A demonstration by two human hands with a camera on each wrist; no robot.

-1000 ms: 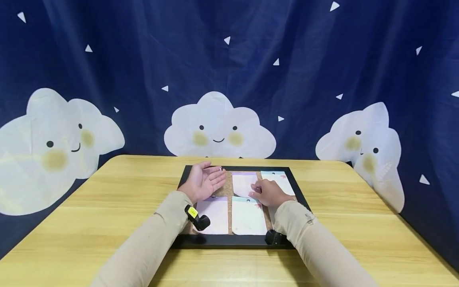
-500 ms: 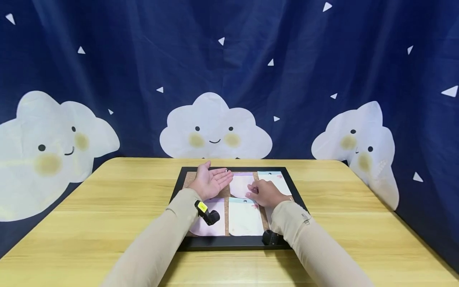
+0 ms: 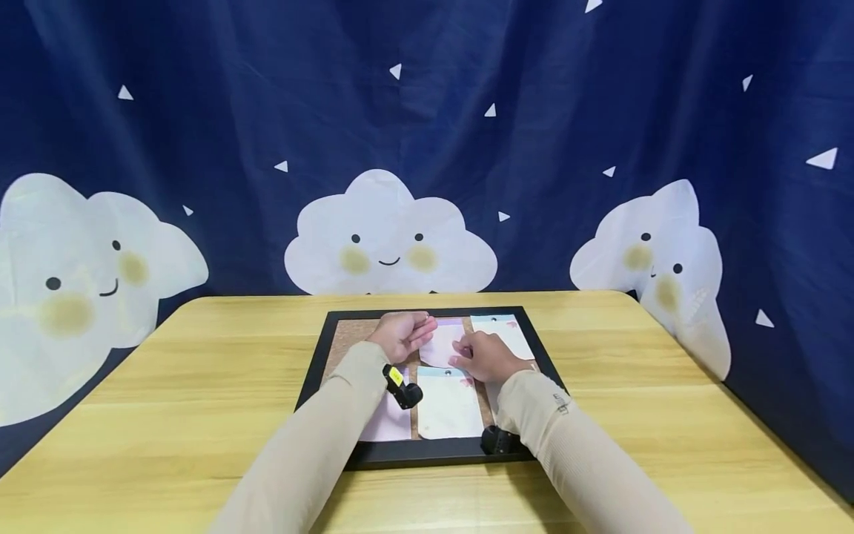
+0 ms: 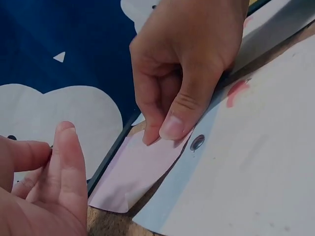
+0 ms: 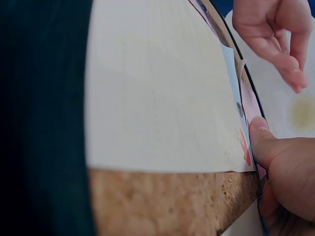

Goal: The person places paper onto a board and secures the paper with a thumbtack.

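Note:
A lilac-topped paper sheet lies at the top middle of a black-framed corkboard. My right hand pinches its near right edge between thumb and index finger, and its near left corner curls up in the left wrist view. Over the sheet's far left side, my left hand pinches a small thumbtack between thumb and fingertip; most of the tack is hidden. Just below lies a white sheet with a blue top strip, held by a silver thumbtack.
Another blue-topped sheet is tacked at the board's top right. A lilac sheet at lower left is partly covered by my left wrist. Bare cork shows at upper left. The wooden table surrounds the board, with a dark blue curtain behind.
My left hand has moved right over the lilac sheet. Its thumb has come over to the fingertips, where the tack lay on the open fingers before. The right hand stays at the sheet's edge.

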